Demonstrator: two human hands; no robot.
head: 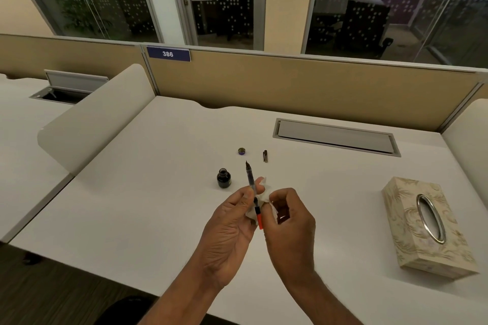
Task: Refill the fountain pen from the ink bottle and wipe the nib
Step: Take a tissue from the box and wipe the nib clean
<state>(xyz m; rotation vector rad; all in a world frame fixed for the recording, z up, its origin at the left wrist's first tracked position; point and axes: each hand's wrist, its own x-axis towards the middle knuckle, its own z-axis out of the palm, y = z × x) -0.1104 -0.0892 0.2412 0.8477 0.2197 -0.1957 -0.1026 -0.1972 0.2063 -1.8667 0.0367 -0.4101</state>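
Pen (250, 179) pinched in left hand (227, 232), nib (247, 164) up and away; right hand (290, 224) seemingly grips tissue (264, 196).

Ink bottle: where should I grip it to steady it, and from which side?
Grip the ink bottle round its wide lower body, coming from the left. It stands upright and uncapped, so keep off the open neck, and the pen is held close on its right.

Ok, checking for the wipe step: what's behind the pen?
A crumpled white tissue lies behind the pen, between the left hand and right hand. The hands cover much of it.
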